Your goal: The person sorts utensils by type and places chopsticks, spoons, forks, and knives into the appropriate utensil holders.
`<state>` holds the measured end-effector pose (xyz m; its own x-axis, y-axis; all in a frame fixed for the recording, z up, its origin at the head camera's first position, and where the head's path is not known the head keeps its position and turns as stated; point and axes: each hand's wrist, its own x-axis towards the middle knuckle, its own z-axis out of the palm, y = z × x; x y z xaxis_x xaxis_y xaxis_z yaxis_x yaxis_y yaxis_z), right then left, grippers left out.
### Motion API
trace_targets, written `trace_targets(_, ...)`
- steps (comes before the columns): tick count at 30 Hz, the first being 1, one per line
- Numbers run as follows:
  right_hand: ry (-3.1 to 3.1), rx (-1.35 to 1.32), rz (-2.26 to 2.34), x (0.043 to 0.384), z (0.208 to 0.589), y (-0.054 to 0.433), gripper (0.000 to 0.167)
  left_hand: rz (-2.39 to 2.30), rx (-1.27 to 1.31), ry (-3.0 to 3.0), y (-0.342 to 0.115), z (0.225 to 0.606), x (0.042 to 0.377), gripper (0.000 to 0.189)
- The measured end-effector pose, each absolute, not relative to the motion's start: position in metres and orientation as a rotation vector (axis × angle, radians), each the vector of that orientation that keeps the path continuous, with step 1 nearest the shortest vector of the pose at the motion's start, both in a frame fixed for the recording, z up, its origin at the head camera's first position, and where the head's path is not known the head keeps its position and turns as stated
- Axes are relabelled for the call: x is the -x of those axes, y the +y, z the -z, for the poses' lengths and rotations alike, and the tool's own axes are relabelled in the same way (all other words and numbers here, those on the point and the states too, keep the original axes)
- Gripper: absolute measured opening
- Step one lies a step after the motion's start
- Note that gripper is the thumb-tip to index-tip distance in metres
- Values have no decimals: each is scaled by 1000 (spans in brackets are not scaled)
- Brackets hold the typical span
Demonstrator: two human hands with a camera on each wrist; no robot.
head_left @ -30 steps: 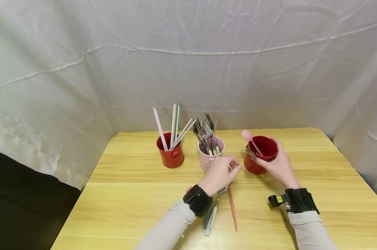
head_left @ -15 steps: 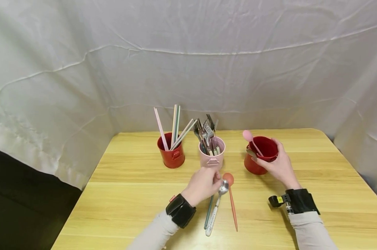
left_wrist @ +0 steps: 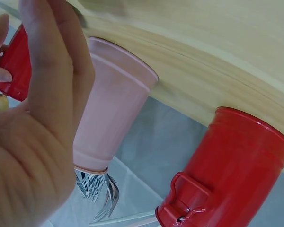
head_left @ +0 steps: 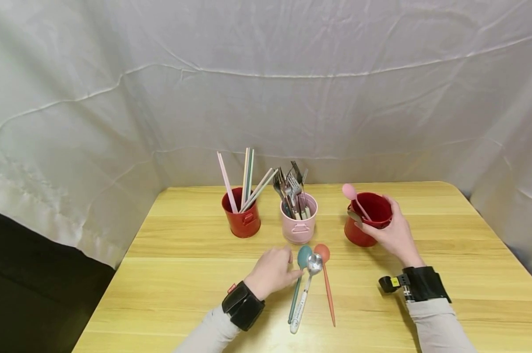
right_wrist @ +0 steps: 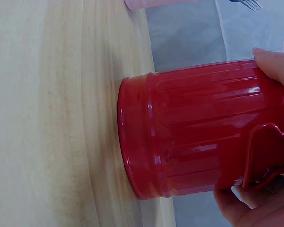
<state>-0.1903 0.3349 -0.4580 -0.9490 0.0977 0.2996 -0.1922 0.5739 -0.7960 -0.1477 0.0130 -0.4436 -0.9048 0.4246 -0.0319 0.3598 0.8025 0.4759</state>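
Three spoons lie on the table: a teal spoon (head_left: 305,256), a silver spoon (head_left: 299,309) with a pale patterned handle, and a coral spoon (head_left: 328,291). My left hand (head_left: 271,275) is at the teal spoon's neck, thumb and forefinger apart; whether they touch it is hard to see. In the left wrist view that hand's fingers (left_wrist: 49,66) look fairly straight, and the spoons are hidden. My right hand (head_left: 394,235) grips the right-hand red bucket (right_wrist: 199,132) near its rim, thumb in front and fingers behind. A pink spoon (head_left: 349,191) and a brownish spoon (head_left: 354,216) stand in this bucket.
Behind the spoons stands a pink bucket (head_left: 299,230) full of forks (head_left: 294,184). Left of it, another red bucket (head_left: 244,225) holds several chopsticks (head_left: 247,176). A grey cloth (head_left: 266,108) hangs behind the wooden table (head_left: 173,274).
My left hand has moved left and toward me, away from near the right-hand bucket to the teal spoon, uncovering the spoon bowls. My right hand keeps its grip on the bucket.
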Motion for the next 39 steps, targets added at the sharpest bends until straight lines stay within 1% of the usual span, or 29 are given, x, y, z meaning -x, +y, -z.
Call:
trace_targets(9,-2503,-90,-1311,190,458,335,98,-651,-585,2806,13,445,143,36)
trace_targets(17,-2508,-96,-1318,190,457,334,99,-584,-571,2787,16,448,144,36)
trace_targets(39,-2510,-83,-1284,190,460,334,96,-613,-526,2762,28,452,146,48)
